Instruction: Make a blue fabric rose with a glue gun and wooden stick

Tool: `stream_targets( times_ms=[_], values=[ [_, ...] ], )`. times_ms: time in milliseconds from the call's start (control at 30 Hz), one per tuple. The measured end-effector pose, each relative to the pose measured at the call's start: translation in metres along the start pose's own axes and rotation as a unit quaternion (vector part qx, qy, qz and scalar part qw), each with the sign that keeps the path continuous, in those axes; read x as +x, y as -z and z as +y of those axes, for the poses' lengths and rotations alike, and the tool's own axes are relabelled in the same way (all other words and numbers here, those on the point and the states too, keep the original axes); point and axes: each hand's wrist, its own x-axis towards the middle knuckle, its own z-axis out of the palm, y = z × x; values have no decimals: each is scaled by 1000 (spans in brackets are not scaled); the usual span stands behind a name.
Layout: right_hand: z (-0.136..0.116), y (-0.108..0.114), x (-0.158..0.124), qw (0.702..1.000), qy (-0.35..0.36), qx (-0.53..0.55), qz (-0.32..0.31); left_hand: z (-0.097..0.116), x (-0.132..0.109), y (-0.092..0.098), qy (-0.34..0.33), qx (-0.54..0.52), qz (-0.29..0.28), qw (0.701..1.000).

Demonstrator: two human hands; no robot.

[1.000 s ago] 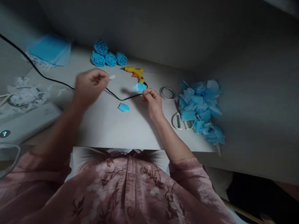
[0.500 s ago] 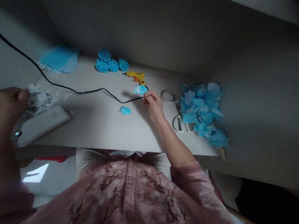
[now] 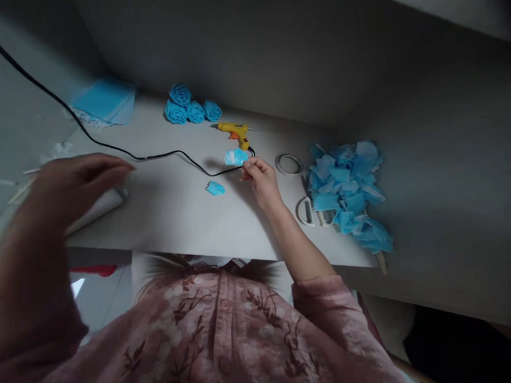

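My right hand pinches a small blue piece of mask-like fabric with a white patch between thumb and fingertips, just above the table. Another folded blue piece lies below it. A yellow glue gun rests on its side beyond the hand, its black cord running left across the table. At the left, my left hand is raised over a white box-shaped object, partly covering it; its fingers are stretched out and nothing shows in them.
Several blue fabric roses stand at the back, beside a stack of blue masks. To the right are a tape ring, scissors with white handles and a heap of blue fabric pieces. White scraps lie at left.
My left hand has moved right from the white scraps and now covers much of the white box-shaped object. The right hand keeps its pinch, with the blue piece shifted slightly left.
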Motion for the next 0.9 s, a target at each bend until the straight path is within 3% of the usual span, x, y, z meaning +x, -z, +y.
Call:
stream_targets(
  times_ms=[67, 133, 233, 300, 500, 733, 900],
  values=[
    [0, -2, -2, 1000, -7, -11, -28, 47, 10, -21, -17, -115, -41, 992],
    [-1, -4, -3, 998, -13, -20, -52, 77, 27, -48, -54, -209, -83, 973],
    [-2, -5, -4, 997, -15, -25, -71, 96, 53, -85, -65, -303, -158, 938],
    [-3, -5, -5, 997, -11, -22, -75, 100, 65, -99, -74, -340, -212, 913],
    [-3, -4, -3, 998, 1, 0, -65, 118, 77, -101, -67, -379, -274, 882],
    [-3, -2, -1, 998, -33, 26, -35, 135, 75, -115, -13, -462, -213, 861],
    [-2, -4, -3, 999, -20, -32, -34, 131, 66, -127, 12, -475, -218, 852]
  ],
)
